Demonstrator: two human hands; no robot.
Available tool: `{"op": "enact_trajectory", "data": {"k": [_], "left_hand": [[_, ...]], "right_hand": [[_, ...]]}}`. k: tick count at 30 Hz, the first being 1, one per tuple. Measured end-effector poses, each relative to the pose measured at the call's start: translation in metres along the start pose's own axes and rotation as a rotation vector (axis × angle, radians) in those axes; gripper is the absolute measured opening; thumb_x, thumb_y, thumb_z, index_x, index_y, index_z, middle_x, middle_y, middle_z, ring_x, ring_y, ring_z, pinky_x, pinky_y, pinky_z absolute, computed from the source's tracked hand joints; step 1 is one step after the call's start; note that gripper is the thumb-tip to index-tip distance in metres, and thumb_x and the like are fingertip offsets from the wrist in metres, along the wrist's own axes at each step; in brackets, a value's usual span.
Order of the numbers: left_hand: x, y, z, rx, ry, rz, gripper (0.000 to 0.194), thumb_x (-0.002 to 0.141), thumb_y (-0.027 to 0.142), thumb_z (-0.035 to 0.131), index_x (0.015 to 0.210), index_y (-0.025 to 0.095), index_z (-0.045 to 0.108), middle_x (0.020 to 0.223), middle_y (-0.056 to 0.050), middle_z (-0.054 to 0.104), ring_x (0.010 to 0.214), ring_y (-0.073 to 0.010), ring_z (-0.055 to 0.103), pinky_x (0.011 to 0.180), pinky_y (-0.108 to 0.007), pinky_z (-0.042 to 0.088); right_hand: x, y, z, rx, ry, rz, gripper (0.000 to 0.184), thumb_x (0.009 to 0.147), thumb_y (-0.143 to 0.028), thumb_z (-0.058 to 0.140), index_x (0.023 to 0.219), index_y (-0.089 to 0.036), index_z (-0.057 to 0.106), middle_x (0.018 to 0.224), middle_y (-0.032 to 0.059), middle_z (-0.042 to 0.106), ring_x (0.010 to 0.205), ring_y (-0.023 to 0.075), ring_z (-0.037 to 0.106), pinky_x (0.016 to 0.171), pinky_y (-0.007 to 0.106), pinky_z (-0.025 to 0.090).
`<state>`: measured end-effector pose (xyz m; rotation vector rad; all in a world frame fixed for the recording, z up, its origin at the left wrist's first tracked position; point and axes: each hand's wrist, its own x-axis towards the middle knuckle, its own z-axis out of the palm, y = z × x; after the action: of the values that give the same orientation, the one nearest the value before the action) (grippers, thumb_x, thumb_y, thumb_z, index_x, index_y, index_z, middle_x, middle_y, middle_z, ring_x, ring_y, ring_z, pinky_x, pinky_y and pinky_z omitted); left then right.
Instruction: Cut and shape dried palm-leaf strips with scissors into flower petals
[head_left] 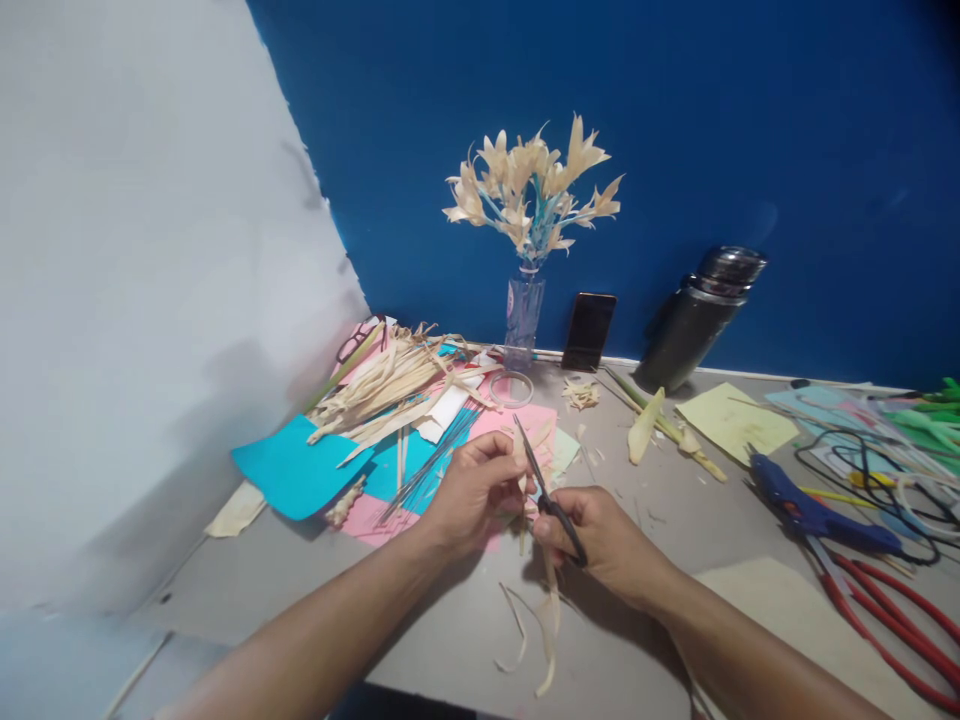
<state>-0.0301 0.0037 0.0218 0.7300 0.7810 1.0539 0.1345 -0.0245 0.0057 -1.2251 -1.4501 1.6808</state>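
Black-handled scissors (pixel 555 515) are in my right hand (pixel 592 535), its fingers wrapped round the handles and the blades pointing up and away. My left hand (pixel 476 485) is closed in a pinch on a pale piece of dried husk (pixel 519 450), right beside the blades. Whether the blades touch the husk I cannot tell. Thin curled husk strips (pixel 551 630) lie below my hands at the front of the table. Behind my left hand are several thin wires (pixel 431 465) on blue and pink paper (pixel 536 425).
A heap of dried husks (pixel 390 380) covers blue sheets (pixel 300 470) at left. Behind stand a bottle with husk flowers (pixel 523 320), a phone (pixel 589 332) and a tilted flask (pixel 697 320). A tape roll (pixel 511 389) lies nearer. At right are a blue glue gun (pixel 817 510) and red-handled scissors (pixel 892 610).
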Motion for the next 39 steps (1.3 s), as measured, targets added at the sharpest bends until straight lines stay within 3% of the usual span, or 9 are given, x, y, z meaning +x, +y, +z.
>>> {"op": "enact_trajectory", "data": {"k": [14,18,20,23,28,34,39], "left_hand": [[0.0,0.0,-0.001,0.002,-0.016,0.008,0.03,0.065,0.022,0.08,0.067,0.017,0.051,0.062,-0.002,0.064,0.054,-0.0127,0.059,0.048,-0.022,0.046],[0.001,-0.001,-0.002,-0.008,-0.016,0.015,0.033,0.063,0.025,0.084,0.067,0.016,0.052,0.066,-0.001,0.064,0.056,-0.0118,0.059,0.048,-0.02,0.044],[0.002,-0.003,-0.003,0.026,-0.013,0.013,0.032,0.064,0.027,0.084,0.067,0.016,0.055,0.058,0.002,0.058,0.05,-0.0088,0.053,0.047,-0.019,0.04],[0.003,-0.009,-0.004,0.076,-0.003,0.028,0.029,0.065,0.029,0.084,0.066,0.015,0.059,0.05,0.004,0.051,0.045,-0.0065,0.045,0.047,-0.019,0.037],[0.002,-0.016,-0.002,0.162,-0.04,0.027,0.025,0.067,0.03,0.082,0.066,0.013,0.064,0.054,0.001,0.056,0.048,-0.0059,0.047,0.05,-0.019,0.037],[0.0,-0.015,0.0,0.134,-0.044,-0.04,0.021,0.067,0.024,0.079,0.068,0.014,0.06,0.054,0.0,0.058,0.049,-0.0088,0.053,0.051,-0.02,0.038],[0.007,-0.007,-0.007,-0.059,0.05,-0.038,0.027,0.066,0.02,0.079,0.066,0.017,0.053,0.055,0.003,0.055,0.048,-0.0079,0.051,0.049,-0.018,0.038]], "right_hand": [[-0.001,0.001,-0.001,0.029,-0.025,0.019,0.053,0.069,-0.065,0.074,0.058,-0.018,0.051,0.052,-0.0016,0.053,0.045,0.0094,0.041,0.045,0.023,0.035],[0.0,0.002,-0.005,-0.012,-0.038,-0.101,0.053,0.08,-0.066,0.064,0.063,-0.016,0.055,0.056,-0.0009,0.052,0.048,0.0089,0.038,0.047,0.023,0.03],[0.0,-0.001,-0.007,-0.001,0.003,-0.161,0.05,0.082,-0.063,0.064,0.067,-0.015,0.057,0.058,-0.001,0.052,0.052,0.0094,0.04,0.05,0.023,0.032],[0.0,-0.006,-0.009,0.099,0.102,-0.147,0.041,0.072,-0.052,0.077,0.08,-0.016,0.059,0.065,-0.002,0.055,0.056,0.0107,0.046,0.054,0.023,0.038],[0.001,-0.007,-0.008,0.093,0.237,-0.158,0.034,0.067,-0.038,0.08,0.082,-0.017,0.057,0.07,-0.0015,0.06,0.062,0.0129,0.053,0.058,0.024,0.044],[0.004,-0.003,-0.013,0.018,0.242,-0.174,0.025,0.067,-0.031,0.075,0.077,-0.017,0.058,0.066,-0.0016,0.059,0.06,0.0129,0.053,0.057,0.024,0.044],[0.005,-0.005,-0.015,0.014,0.268,-0.098,0.03,0.067,-0.037,0.075,0.078,-0.017,0.056,0.065,-0.0019,0.055,0.058,0.013,0.049,0.055,0.025,0.042]]}}
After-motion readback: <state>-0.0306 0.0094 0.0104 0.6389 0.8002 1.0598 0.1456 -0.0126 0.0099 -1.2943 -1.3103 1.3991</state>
